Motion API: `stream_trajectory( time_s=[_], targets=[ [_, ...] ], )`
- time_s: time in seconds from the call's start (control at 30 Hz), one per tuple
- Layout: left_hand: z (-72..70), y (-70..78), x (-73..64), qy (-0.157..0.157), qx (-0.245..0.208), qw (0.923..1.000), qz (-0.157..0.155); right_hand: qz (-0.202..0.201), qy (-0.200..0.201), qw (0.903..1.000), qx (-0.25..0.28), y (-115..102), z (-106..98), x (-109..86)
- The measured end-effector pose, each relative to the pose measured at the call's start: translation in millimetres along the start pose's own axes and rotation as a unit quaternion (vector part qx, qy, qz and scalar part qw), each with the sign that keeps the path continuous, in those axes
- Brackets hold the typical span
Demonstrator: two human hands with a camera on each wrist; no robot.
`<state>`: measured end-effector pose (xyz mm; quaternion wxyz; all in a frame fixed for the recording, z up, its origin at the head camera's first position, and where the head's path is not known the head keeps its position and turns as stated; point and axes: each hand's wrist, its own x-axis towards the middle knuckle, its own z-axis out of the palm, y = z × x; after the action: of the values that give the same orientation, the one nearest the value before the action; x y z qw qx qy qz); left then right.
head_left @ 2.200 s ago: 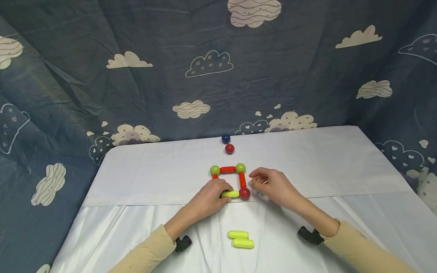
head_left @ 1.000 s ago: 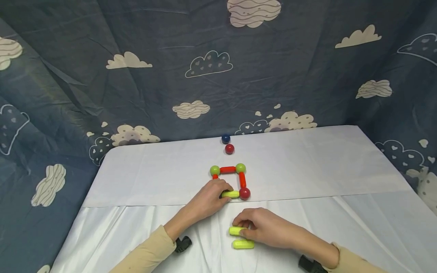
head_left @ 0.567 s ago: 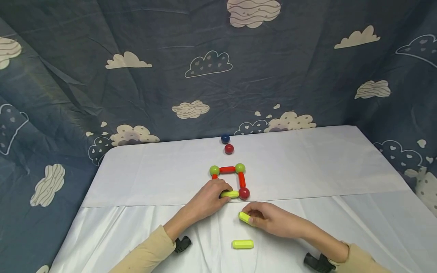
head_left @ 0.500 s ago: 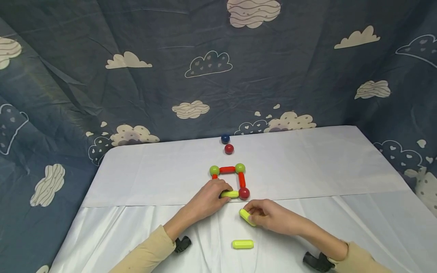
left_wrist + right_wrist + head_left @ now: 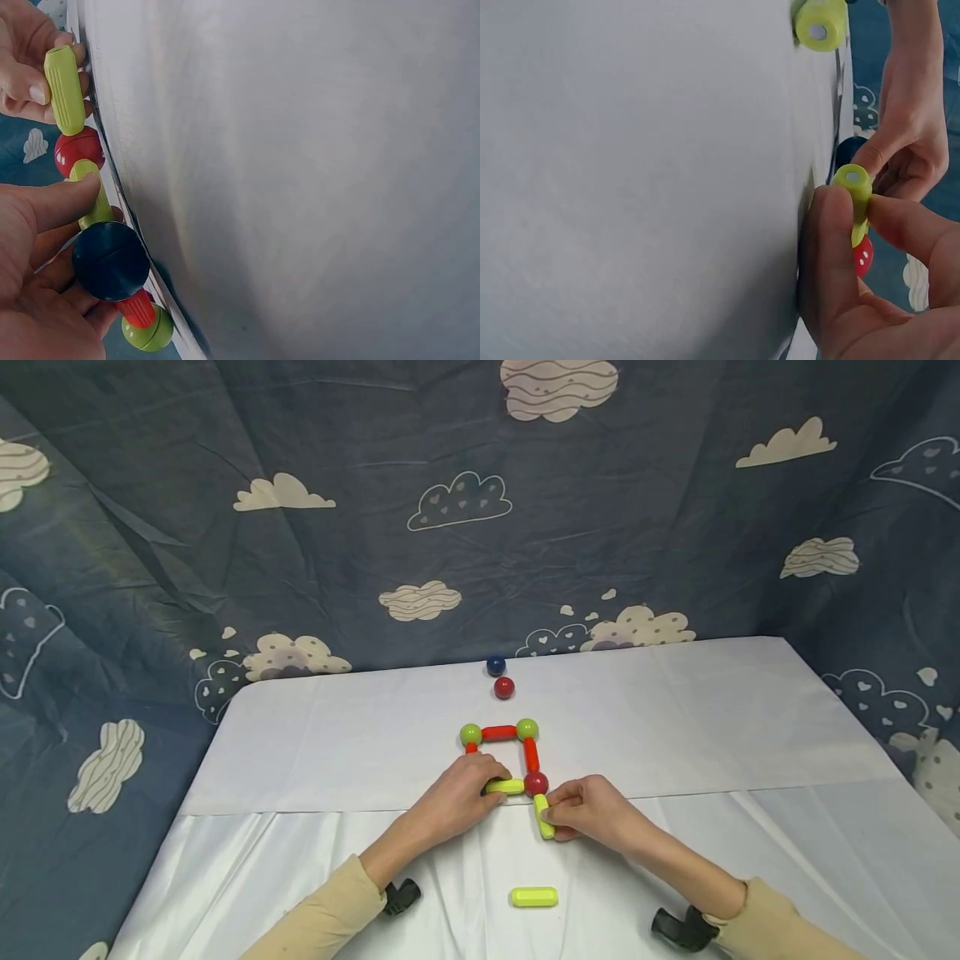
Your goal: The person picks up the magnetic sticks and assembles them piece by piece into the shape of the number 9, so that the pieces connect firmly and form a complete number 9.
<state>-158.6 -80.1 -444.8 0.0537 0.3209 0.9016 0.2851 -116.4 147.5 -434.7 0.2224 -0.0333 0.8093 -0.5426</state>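
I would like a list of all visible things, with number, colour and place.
Loose balls: 2, one blue, one red, table's far side
Frame balls: 4, two green, one red, one blue, at corners
Frame rods: 3, red, far, left, right sides
Other rods: 3, yellow-green, one in each hand, one loose in front
Table: 1, white-covered, beneath
Backdrop: 1, dark blue, pale clouds, behind
Wrist cameras: 2, black, at wrists
Sleeves: 2, beige, on forearms
Left hand: 1, bare, frame's near side
Right hand: 1, bare, by frame's red ball

r hand (image 5: 592, 812) now pinches a ylw-grn stick (image 5: 543, 820), taken from beside its twin (image 5: 534, 897) & swung from crosswise to nearly lengthwise; far end now touches the nr red ball (image 5: 536, 783).
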Motion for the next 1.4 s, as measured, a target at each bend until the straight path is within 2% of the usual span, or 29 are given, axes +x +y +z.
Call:
stream_trajectory(
  time_s=[0.2, 0.63, 0.73, 0.8, 0.93, 1.0, 1.13, 1.23, 1.4],
  targets=[
    [-0.2, 0.0, 0.2, 0.0, -0.002, 1.0, 0.003, 0.003, 0.012, 0.9995, 0.029, 1.9, 2.2, -0.2],
    [-1.1, -0.7, 0.9, 0.0, -0.006, 1.0, 0.002, -0.001, 0.024, 0.9995, 0.021, 1.8, 2.1, 0.2],
    [-1.4, -0.2, 0.9, -0.002, -0.006, 1.0, -0.001, -0.012, 0.043, 0.9987, -0.025, 1.3, -0.7, 1.8],
    [-1.6, 0.0, 1.0, -0.003, -0.004, 1.0, -0.003, -0.031, 0.065, 0.9946, -0.074, 0.9, -3.9, 3.9],
    [-2.2, 0.8, 1.0, -0.005, 0.002, 1.0, -0.006, -0.09, 0.099, 0.9759, -0.172, 1.0, -11.4, 10.6],
    [-2.2, 0.7, 1.1, -0.004, 0.003, 1.0, -0.006, -0.127, 0.088, 0.9684, -0.196, 1.7, -15.1, 14.2],
    [-2.3, 0.6, 0.8, -0.003, 0.003, 1.0, -0.003, -0.161, 0.036, 0.9656, -0.201, 2.0, -20.4, 22.0],
    [-1.8, 0.3, 0.6, -0.003, 0.001, 1.0, 0.0, -0.163, 0.006, 0.9665, -0.198, 1.2, -21.8, 27.1],
    [-2.4, 0.8, -0.2, -0.002, 0.002, 1.0, 0.0, -0.157, -0.01, 0.9662, -0.204, 0.8, -21.6, 32.6]
  ],
)
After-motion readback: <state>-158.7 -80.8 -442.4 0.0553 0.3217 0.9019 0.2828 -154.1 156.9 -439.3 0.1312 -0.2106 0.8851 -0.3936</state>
